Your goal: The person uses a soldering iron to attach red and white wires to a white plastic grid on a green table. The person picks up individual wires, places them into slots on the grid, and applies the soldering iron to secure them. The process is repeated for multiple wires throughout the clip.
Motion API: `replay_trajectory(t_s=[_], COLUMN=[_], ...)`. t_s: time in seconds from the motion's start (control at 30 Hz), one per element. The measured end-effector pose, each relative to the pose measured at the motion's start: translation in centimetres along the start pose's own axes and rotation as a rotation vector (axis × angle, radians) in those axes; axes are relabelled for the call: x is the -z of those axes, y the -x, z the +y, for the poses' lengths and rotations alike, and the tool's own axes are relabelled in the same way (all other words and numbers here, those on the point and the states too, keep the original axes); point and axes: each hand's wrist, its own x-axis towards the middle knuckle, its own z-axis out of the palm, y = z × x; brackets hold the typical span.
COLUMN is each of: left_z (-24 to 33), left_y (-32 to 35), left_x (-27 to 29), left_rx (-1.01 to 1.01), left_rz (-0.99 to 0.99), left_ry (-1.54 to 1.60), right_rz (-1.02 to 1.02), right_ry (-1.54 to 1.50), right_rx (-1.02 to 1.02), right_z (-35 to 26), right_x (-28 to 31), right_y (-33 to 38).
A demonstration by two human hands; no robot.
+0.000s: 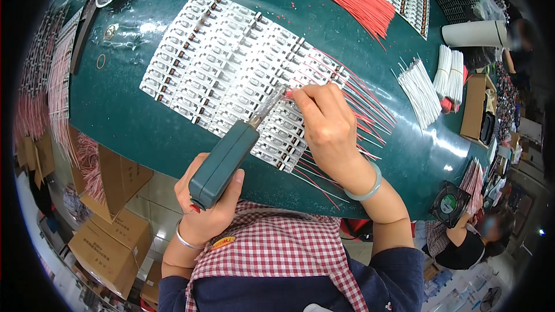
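Note:
My left hand [211,214] is wrapped round a dark green soldering gun [224,163], whose thin metal tip points away over the work. Under it lies a wide block of white plastic parts [231,46] in rows, each with small metal clips. My right hand [328,130] is closed in a pinch at the soldering tip; a bit of red wire [289,93] shows at the fingertips. Several red and white wires [370,112] stick out from the right-hand row of parts, passing beneath and beside my right hand. The exact contact at the tip is too small to make out.
On the green table [121,104] lie a pile of red wires [358,3], loose white wires [421,92] and tied white bundles [450,72]. A small fan [448,203] stands at the right edge, near another person [468,237]. Cardboard boxes [110,248] stand at lower left.

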Motion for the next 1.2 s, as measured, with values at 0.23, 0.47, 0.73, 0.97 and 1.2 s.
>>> replay_trajectory(t_s=[0.23, 0.47, 0.73, 0.97, 1.2], left_z=[0.1, -0.9, -1.2, -1.1, -0.8], left_y=[0.0, 1.1, 1.5, 1.6, 1.3], left_x=[0.2, 0.3, 0.4, 0.8, 0.7], left_rx=[0.012, 0.019, -0.02, -0.025, -0.033], left_rz=[0.007, 0.086, 0.092, 0.021, 0.003], left_ry=[-0.026, 0.032, 0.033, -0.008, 0.029], right_rz=[-0.001, 0.011, 0.099, 0.083, 0.052], right_ry=[-0.004, 0.011, -0.017, -0.016, -0.003], right_rx=[0.013, 0.007, 0.032, 0.015, 0.011], right_z=[0.1, 0.0, -0.5, -0.9, -1.0], right_x=[0.0, -0.1, -0.4, -0.9, -0.6], right_y=[-0.1, 0.0, 0.8, 1.1, 1.0])
